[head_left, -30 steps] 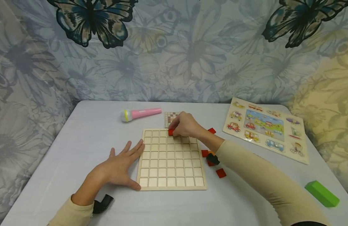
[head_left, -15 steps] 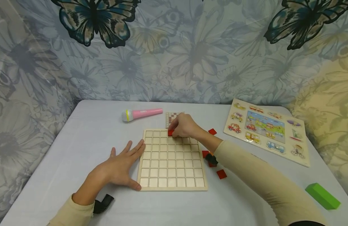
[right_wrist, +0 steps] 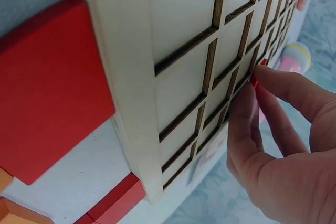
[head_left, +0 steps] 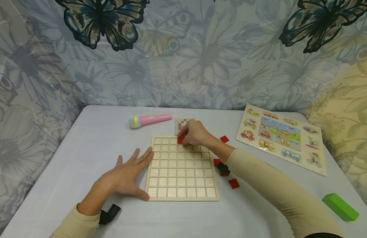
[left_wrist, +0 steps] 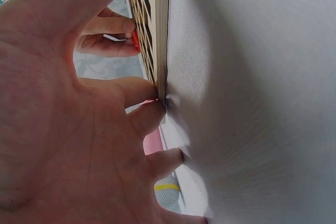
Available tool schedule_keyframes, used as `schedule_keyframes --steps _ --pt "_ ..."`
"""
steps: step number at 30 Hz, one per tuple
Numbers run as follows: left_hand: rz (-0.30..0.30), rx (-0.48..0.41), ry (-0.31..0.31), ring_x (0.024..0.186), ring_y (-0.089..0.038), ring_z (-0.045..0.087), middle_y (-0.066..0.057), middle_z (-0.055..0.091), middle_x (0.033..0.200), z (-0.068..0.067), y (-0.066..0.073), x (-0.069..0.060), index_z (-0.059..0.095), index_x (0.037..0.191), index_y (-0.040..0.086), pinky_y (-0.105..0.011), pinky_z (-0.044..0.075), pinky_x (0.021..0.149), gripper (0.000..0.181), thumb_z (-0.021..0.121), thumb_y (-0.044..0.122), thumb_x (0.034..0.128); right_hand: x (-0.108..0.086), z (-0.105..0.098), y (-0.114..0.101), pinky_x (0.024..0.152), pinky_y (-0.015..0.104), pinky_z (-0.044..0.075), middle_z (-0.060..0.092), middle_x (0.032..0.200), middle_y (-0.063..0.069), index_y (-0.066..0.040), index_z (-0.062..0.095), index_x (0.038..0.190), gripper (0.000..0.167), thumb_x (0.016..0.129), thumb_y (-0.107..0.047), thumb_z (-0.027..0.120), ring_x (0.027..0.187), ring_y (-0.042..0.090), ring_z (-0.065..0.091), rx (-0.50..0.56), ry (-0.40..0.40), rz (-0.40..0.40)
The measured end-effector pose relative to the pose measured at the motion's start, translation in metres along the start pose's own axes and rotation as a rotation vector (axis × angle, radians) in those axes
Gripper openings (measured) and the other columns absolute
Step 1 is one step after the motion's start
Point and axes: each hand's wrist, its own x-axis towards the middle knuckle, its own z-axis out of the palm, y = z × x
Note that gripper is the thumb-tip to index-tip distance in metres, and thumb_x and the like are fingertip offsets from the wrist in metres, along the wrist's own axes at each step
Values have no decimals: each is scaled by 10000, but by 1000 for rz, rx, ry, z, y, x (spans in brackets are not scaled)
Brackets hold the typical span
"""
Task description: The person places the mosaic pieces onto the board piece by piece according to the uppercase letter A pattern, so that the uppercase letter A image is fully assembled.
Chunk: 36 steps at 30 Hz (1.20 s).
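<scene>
A pale wooden grid board (head_left: 182,172) lies flat on the table, its square cells framed by thin raised ribs. My left hand (head_left: 125,177) spreads along its left side, fingertips and thumb touching the edge. At the board's far row, my right hand (head_left: 196,133) pinches a small red square tile (head_left: 180,140) between thumb and fingers. In the right wrist view the tile (right_wrist: 255,80) is tilted at a cell, mostly covered by the fingers. A checkered pattern card (head_left: 180,125) lies just behind the board, partly hidden by the right hand.
Several loose red tiles (head_left: 233,183) and some orange ones lie right of the board, partly under the right wrist strap. A pink toy microphone (head_left: 150,119) rests at the back. A vehicle picture puzzle (head_left: 281,138) lies back right, a green block (head_left: 340,207) front right.
The view has shifted slightly. Both hands stay nearly in place, the right one still holding the red tile at the far row.
</scene>
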Motion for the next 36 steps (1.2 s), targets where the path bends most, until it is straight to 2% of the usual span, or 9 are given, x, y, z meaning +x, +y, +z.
schedule_keyframes --steps 10,21,31,36 --pt "-1 -2 1 1606 -472 35 -10 25 1775 0 0 1 140 1689 149 -907 13 1061 1440 908 686 595 -1 1 2 772 279 556 785 914 4 -146 848 979 272 751 3 856 917 181 677 28 0 12" --pt "-4 -6 1 1607 -468 25 -14 18 1775 1 1 0 133 1690 152 -907 4 1058 1446 909 684 592 -3 -1 10 793 311 589 793 971 23 -130 838 986 251 767 -12 874 933 192 703 131 -20 -7" --pt "0 5 1 1608 -465 23 -8 13 1775 0 1 0 127 1690 154 -908 7 1058 1444 898 699 597 -14 -11 18 829 339 584 771 1082 60 -118 823 1058 245 825 -42 831 1009 224 693 253 -29 0" --pt "0 2 1 1609 -463 22 -7 23 1775 1 1 0 130 1690 156 -907 7 1059 1440 909 682 599 -23 -18 25 823 367 597 761 1152 80 -107 818 1101 271 837 -47 818 1038 238 696 283 -9 -9"
